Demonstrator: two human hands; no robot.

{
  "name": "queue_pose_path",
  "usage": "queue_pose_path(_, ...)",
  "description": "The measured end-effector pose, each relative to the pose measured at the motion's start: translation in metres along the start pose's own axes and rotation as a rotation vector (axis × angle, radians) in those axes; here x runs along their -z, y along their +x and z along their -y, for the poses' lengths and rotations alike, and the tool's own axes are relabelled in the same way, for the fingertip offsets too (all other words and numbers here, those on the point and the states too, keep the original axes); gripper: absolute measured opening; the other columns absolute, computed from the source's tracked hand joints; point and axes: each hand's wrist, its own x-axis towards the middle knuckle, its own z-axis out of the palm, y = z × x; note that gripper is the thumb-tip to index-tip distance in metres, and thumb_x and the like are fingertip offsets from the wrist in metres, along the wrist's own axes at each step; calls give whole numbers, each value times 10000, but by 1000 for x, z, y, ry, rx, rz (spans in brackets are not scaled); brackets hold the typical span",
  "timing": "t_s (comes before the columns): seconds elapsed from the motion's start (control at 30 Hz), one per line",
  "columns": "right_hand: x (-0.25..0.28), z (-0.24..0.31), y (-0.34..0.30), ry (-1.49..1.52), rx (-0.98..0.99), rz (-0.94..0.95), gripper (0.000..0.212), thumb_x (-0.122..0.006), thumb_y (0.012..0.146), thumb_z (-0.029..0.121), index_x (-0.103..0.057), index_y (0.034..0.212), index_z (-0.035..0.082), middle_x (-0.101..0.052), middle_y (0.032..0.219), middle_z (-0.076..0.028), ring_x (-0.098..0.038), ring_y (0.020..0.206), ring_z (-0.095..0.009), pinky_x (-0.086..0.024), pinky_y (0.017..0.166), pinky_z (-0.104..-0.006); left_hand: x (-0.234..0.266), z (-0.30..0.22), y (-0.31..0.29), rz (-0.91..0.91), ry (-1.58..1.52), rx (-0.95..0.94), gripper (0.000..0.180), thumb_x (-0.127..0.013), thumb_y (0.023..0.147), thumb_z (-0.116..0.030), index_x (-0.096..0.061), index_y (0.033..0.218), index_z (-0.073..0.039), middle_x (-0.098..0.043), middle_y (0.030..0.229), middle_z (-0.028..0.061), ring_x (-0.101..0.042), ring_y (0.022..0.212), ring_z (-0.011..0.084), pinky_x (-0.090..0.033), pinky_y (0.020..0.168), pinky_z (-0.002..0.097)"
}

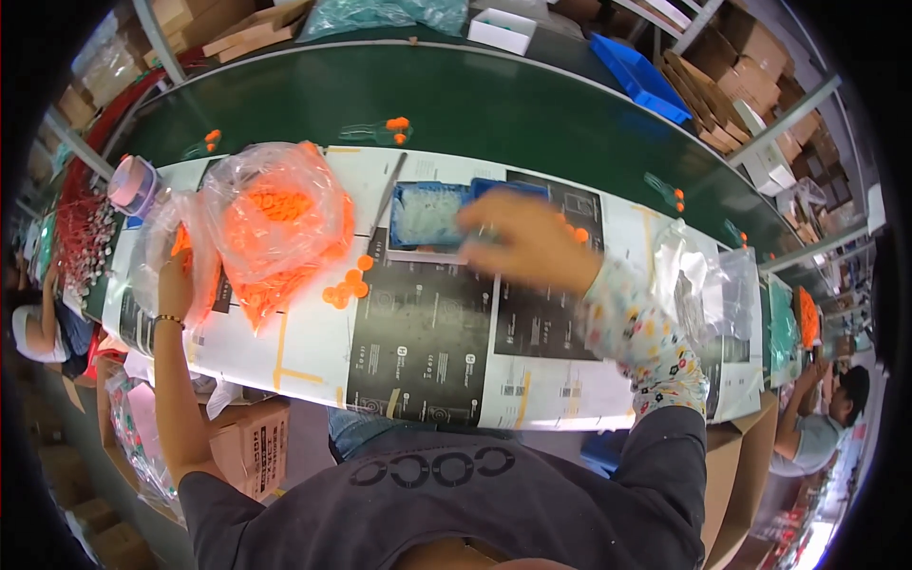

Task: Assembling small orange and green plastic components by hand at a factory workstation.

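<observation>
My left hand is at a clear plastic bag with orange pieces in it. Its fingers are drawn together beside an orange piece, partly veiled by film, so what they hold is unclear. Right of it stands a larger clear bag full of orange pieces. My right hand, smeared by motion, is over two blue trays; the left tray holds clear plastic items, and the right tray is mostly covered by the hand. Small orange pieces show just beyond the knuckles. Several loose orange discs lie on the table.
Past the table runs a green conveyor belt carrying small clear packs with orange parts. A dark rod lies left of the trays. Clear bags lie at the right. A tub stands far left. Another person sits at the right.
</observation>
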Motion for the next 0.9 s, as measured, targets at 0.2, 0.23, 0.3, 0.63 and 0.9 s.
queue_pose_path(0.2, -51, 74, -43, 81, -50, 445, 382, -637, 826, 346, -584, 1061, 49, -597, 917, -110, -627, 816, -310, -508, 689, -423, -1, -7, 13, 28, 52, 139, 188, -557, 847, -63, -626, 1016, -18, -655, 946, 176, -636, 829, 332, -497, 758, 389)
queue_pose_path(0.23, -49, 72, -43, 123, -85, 374, 365, -636, 829, 337, -588, 1048, 49, -597, 916, -108, -626, 810, -307, -507, 685, -423, 1, -8, 8, -16, 6, 113, 183, -565, 856, -69, -623, 1021, -17, -658, 936, 163, -641, 818, 304, -501, 750, 372)
queue_pose_path(0.3, -37, 62, -37, 179, -191, 226, 342, -635, 837, 320, -592, 1057, 61, -604, 914, -100, -622, 804, -289, -507, 685, -391, 7, -8, -6, -108, -81, 68, 175, -581, 874, -82, -617, 1030, -13, -665, 917, 135, -652, 796, 249, -507, 734, 338)
queue_pose_path(0.63, -53, -35, -18, -323, -286, 185, 120, -596, 793, 114, -592, 858, 14, -623, 874, -147, -608, 825, -338, -478, 706, -422, 77, -211, -37, -225, -1098, 36, 167, -572, 923, -69, -591, 1074, -2, -658, 968, 79, -632, 789, 129, -493, 707, 239)
queue_pose_path(0.9, -44, -27, -11, -240, -311, 222, 101, -577, 763, 90, -568, 783, -8, -612, 789, -174, -600, 793, -369, -475, 703, -452, 25, -286, -85, 112, -1467, 211, 174, -586, 916, -80, -594, 1073, -4, -668, 939, 73, -636, 783, 116, -468, 686, 222)
